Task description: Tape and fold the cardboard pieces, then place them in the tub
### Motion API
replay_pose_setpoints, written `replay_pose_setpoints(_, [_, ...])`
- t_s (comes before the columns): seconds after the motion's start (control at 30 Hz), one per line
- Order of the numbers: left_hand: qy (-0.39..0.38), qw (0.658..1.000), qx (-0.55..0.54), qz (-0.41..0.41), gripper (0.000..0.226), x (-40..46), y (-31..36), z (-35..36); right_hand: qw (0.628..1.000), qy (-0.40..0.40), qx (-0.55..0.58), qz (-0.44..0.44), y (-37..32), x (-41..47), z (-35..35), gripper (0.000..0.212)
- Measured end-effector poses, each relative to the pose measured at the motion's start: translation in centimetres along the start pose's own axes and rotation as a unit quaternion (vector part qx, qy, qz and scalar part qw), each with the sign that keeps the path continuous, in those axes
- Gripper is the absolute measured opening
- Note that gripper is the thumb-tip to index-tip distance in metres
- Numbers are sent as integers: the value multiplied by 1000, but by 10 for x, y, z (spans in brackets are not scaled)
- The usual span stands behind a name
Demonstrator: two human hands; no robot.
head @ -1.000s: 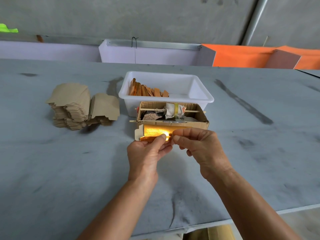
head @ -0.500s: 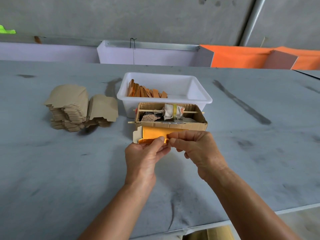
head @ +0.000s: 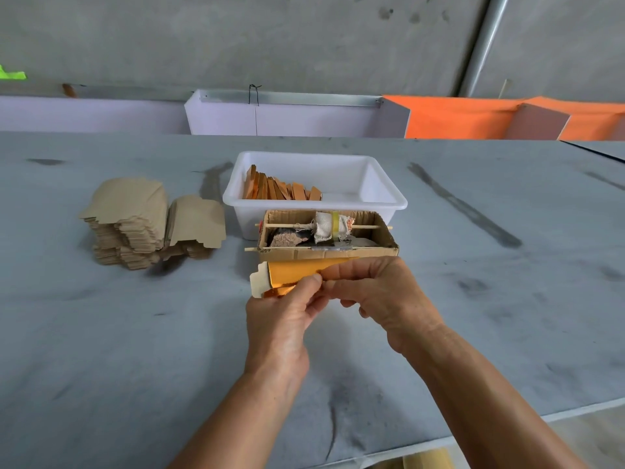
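Gold cardboard piece (head: 297, 270) held just above bench (head: 135, 333), long axis running left-right, just near of the open cardboard box (head: 324, 253). Left hand (head: 284, 319) pinching near edge at mid-length; right hand (head: 378, 292) curled over right half. White tub (head: 382, 192) directly far, beyond box; both hands about equally close.

Left hand (head: 280, 316) and right hand (head: 378, 292) meet, fingertips seemingly pinching.

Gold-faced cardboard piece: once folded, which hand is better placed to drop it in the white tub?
Probably the right hand: it lies nearer the white tub, directly behind. Both hands pinch the gold-faced cardboard piece; the left hand sits lower and farther away.
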State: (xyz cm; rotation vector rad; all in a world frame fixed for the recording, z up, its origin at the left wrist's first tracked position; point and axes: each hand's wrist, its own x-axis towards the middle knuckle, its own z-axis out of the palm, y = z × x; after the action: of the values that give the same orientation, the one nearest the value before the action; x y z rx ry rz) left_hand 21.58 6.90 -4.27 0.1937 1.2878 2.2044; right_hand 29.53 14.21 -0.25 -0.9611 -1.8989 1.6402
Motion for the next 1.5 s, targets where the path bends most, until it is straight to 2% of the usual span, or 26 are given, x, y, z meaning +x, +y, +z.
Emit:
replay_pose_setpoints(0.17, [41,998,-3,-55,20,1,-2,3,999,-7,-41,7,2,-1,-1,14])
replay_pose_setpoints(0.37, [71,994,10,-86,24,3,-3,1,998,-1,-55,23,5,-2,0,14])
replay_pose_setpoints(0.43, [89,992,18,-91,29,3,-3,0,997,5,-67,32,6,-3,1,20])
replay_pose_setpoints(0.6, [136,990,26,-4,45,1,-5,4,995,68,-68,20,13,-6,13,37])
replay_pose_setpoints(0.73, [147,989,-1,28,38,1,-6,8,988,145,-51,-15,21,-10,28,39])
replay_pose_setpoints(0.87, [152,988,-16,17,39,3,-5,11,986,162,39,11,22,-11,32,40])
replay_pose_setpoints(1.0, [160,987,-19,-28,45,6,-4,11,980,126,147,40,26,-14,30,39])
replay_pose_setpoints(1.1, [146,986,-17,-74,49,8,-1,12,975,96,200,12,32,-16,29,38])
replay_pose_setpoints(1.23, [113,987,-9,-114,43,9,4,13,966,83,233,-74,40,-15,29,33])
replay_pose_setpoints(1.37, [106,985,20,-132,47,8,5,11,964,87,200,-151,46,-9,27,25])
replay_pose_setpoints(1.5, [102,983,42,-146,38,9,6,10,963,87,189,-172,49,-4,25,29])
